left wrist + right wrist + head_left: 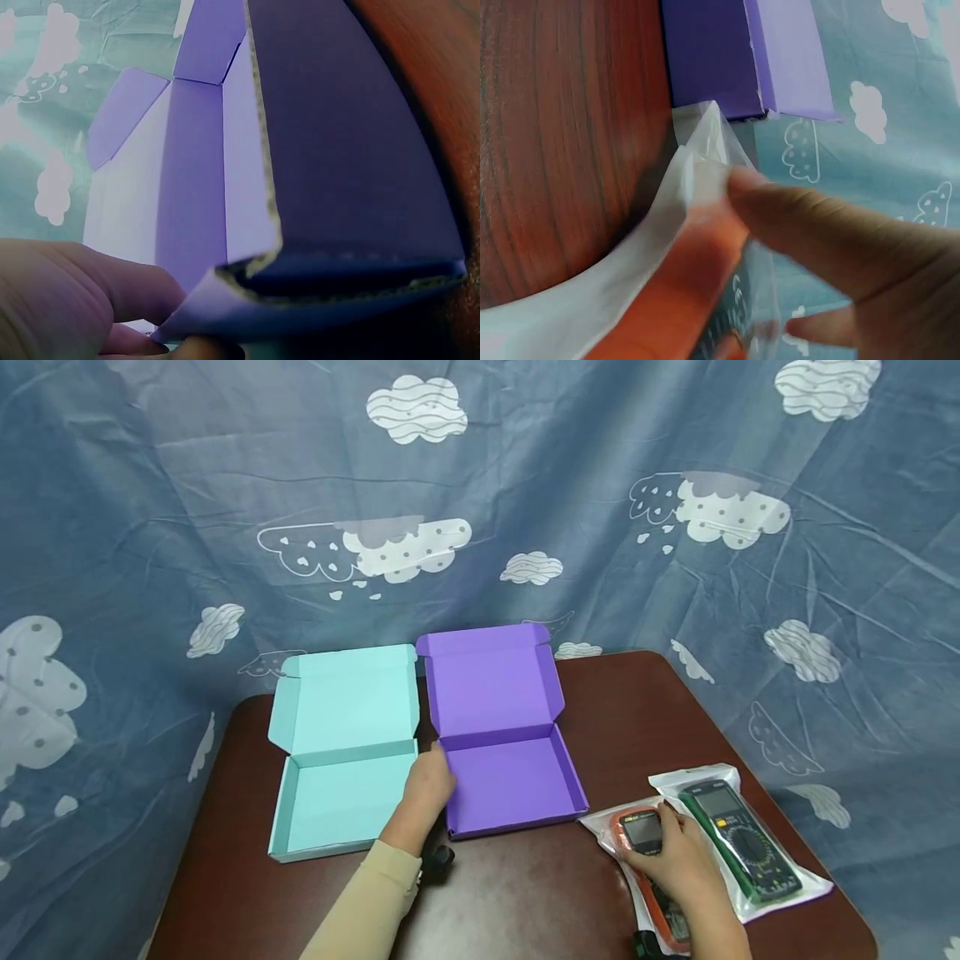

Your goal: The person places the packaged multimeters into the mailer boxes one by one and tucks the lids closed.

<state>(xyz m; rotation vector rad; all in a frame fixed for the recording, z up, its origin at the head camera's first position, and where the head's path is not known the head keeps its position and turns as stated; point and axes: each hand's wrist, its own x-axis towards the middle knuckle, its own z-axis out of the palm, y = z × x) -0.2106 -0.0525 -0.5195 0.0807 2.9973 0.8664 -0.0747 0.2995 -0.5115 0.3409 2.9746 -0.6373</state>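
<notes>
My left hand (431, 781) pinches the left side wall of the open purple cardboard box (498, 781). The left wrist view shows the fingers (142, 289) at a corner of that box, whose lid stands raised behind. At the right, my right hand (681, 858) grips an orange-edged multimeter (643, 828) in a clear-and-white plastic bag, thumb on one side and fingers on the other; the hand covers its middle. A corner of the bag (709, 135) lies close to the purple box. Beside it lies a green multimeter (742, 839) in a similar bag.
A mint-green box (345, 802) lies open to the left of the purple one, its lid also raised. Both rest on a dark brown table (525, 893) with rounded corners. A blue curtain (480, 468) with white clouds hangs behind the table.
</notes>
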